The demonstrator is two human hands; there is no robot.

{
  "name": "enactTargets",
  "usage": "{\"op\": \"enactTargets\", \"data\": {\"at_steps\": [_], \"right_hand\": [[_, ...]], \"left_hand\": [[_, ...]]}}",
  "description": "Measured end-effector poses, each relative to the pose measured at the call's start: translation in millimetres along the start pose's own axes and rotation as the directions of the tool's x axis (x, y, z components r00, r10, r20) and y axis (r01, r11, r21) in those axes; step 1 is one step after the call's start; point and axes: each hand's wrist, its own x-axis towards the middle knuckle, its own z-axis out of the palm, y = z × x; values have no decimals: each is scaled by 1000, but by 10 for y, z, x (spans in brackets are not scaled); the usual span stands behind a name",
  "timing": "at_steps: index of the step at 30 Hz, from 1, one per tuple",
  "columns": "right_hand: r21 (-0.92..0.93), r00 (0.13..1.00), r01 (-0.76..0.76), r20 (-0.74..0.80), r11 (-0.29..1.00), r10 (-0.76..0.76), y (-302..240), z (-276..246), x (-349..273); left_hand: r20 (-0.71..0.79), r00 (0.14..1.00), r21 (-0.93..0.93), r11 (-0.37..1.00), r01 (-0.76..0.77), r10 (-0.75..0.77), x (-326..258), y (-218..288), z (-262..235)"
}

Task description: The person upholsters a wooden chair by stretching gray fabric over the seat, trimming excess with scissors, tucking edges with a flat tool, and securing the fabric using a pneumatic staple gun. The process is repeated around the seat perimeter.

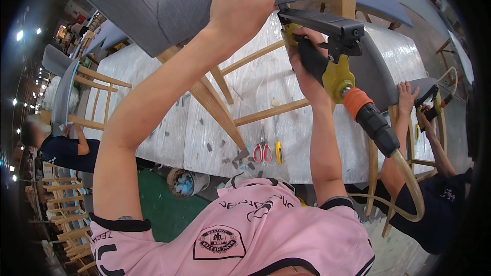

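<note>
My left hand (245,1) presses flat, fingers spread, on the grey upholstered seat (192,5) of a wooden chair lying tipped on the worktable. My right hand (306,66) grips a black and yellow pneumatic staple gun (332,51) held against the underside of the seat, beside a pale wooden chair leg (341,4). An orange coupling and a tan air hose (409,179) trail from the gun's handle down to the right. Chair legs and rungs (220,107) slant across the table below my arms.
The table (153,112) is covered in shiny plastic wrap, with red-handled scissors (263,151), a yellow utility knife (279,152) and scattered staple strips. A co-worker at right (429,194) holds another stapler at a second grey chair. Another person (61,148) sits at left near stacked chair frames.
</note>
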Motion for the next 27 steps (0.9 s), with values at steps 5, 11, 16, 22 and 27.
{"op": "enactTargets", "data": {"at_steps": [5, 11, 16, 22, 27], "right_hand": [[154, 997, -46, -55, 987, 55, -52, 38, -30], [88, 996, 1, -87, 996, 6, 7, 55, -102], [-79, 999, 42, -30, 996, -44, -109, 47, -155], [9, 998, -55, -17, 998, 55, -223, 163, -168], [-161, 999, -32, 13, 986, 34, -146, 51, -103]], "left_hand": [[-32, 999, 23, 1000, -4, 5, -23, 25, -13], [-16, 1000, 68, 998, 13, -12, -29, 94, -53], [-66, 998, 89, 996, 19, -13, -67, 114, -60], [94, 994, 88, 994, -71, 63, -101, -7, -104], [532, 836, -535, 712, 456, -135, 294, -794, -255]]}}
